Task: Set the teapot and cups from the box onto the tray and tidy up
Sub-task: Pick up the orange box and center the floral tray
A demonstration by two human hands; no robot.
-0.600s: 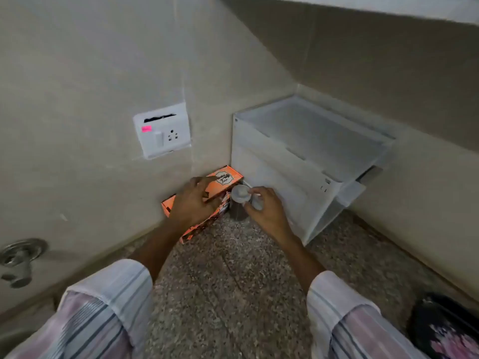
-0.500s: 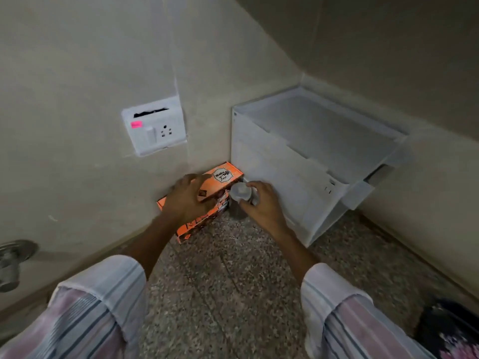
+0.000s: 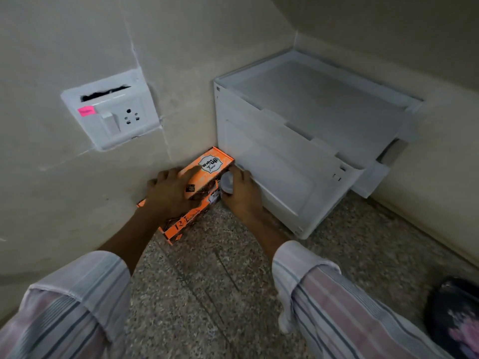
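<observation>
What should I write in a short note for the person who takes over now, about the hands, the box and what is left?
Left hand: flat on top of the orange box, pressing it; no grip visible.
Right hand: wrapped around a small grey-capped container beside the box.
The box lies on the speckled counter, in the corner between the wall and the white plastic unit, and looks closed.
Done: nothing visible. No teapot, cups or tray in view.
Left: open the box, move the teapot and cups to the tray, tidy up.

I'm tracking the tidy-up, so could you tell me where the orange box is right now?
In the head view, the orange box lies on the stone counter against the wall, left of the white plastic drawer unit, under the left hand.
</observation>
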